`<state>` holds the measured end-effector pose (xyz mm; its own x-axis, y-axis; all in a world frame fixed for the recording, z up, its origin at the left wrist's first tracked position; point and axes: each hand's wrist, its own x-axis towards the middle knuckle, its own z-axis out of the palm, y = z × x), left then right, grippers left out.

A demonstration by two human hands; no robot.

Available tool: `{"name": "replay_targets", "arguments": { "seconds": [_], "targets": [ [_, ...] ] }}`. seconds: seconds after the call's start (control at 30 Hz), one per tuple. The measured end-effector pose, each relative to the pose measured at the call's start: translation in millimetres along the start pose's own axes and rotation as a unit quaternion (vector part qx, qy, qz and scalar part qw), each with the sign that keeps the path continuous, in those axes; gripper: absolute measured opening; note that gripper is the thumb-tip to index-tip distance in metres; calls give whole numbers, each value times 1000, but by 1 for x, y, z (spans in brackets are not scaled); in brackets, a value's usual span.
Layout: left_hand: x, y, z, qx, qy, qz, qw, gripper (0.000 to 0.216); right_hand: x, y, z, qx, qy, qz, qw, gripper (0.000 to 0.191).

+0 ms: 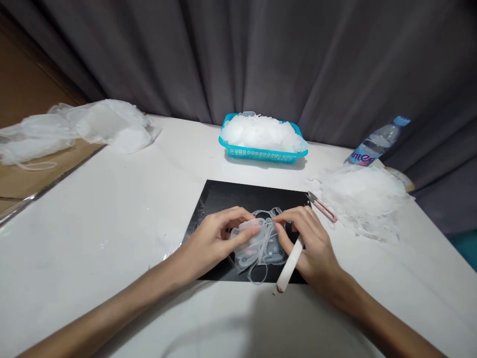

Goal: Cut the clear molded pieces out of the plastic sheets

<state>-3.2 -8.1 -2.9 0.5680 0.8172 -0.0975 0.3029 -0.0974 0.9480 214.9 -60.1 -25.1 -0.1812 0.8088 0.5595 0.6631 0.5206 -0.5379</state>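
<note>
Left hand [218,232] pinches clear parts [246,250], right hand [315,243] grips a white handle [289,266]; blue basket [257,154] holds heaped white pieces [263,133]

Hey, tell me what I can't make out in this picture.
Head view:
- White tool: its upper end is hidden by the right hand.
- Translucent pieces: partly covered by the left hand.
- Basket: floor hidden by its white heap.
- Bottle: base hidden behind the white pile.
- Bags: cut off by the left edge.
</note>
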Motion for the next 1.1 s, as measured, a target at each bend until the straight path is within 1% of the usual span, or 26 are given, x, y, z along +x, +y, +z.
{"name": "replay_targets", "arguments": {
  "seconds": [0.1, 0.17, 0.2, 0.27, 0.33, 0.4, 0.47, 0.6, 0.73, 0.8, 0.9, 1.03, 1.1],
  "targets": [
    [1, -1, -1, -32, -16, -13, 999, 25, -1, -2, 0, -15, 26, 6, 1000, 15],
    [1, -3, -1, -67, -16, -17, 998, 23, -3, -8, 1, -22, 34, -30, 999, 13],
    [2, -3, 0, -95, -19, -19, 995, 22, -4, -12, 2, -29, 24, -66, 997, 14],
    [2, -5, 1, -161, -33, -29, 986, 21, -9, -20, 5, -57, -21, -141, 988, 24],
    [2, -7, 0, -215, -49, -39, 975, 21, -14, -25, 11, -102, -60, -177, 977, 34],
    [3, -7, -1, -245, -66, -51, 966, 23, -18, -25, 17, -136, -79, -167, 973, 34],
    [4, -7, -3, -262, -79, -65, 960, 25, -19, -23, 20, -153, -89, -153, 972, 26],
    [3, -6, -5, -266, -81, -82, 957, 28, -18, -17, 16, -171, -93, -166, 967, 16],
    [2, -11, -6, -270, -73, -103, 955, 29, -16, -14, 10, -143, -92, -166, 971, 8],
    [2, -13, -7, -283, -85, -113, 949, 30, -16, -13, 7, -130, -82, -161, 975, 4],
    [1, -14, -9, -299, -100, -120, 941, 39, -17, -13, 5, -124, -82, -153, 977, 4],
    [2, -13, -9, -316, -99, -152, 931, 48, -17, -16, 2, -91, -95, -96, 987, 6],
    [2, -12, -9, -313, -100, -158, 931, 49, -18, -18, 2, -63, -114, -64, 989, 7]
  ]
}}
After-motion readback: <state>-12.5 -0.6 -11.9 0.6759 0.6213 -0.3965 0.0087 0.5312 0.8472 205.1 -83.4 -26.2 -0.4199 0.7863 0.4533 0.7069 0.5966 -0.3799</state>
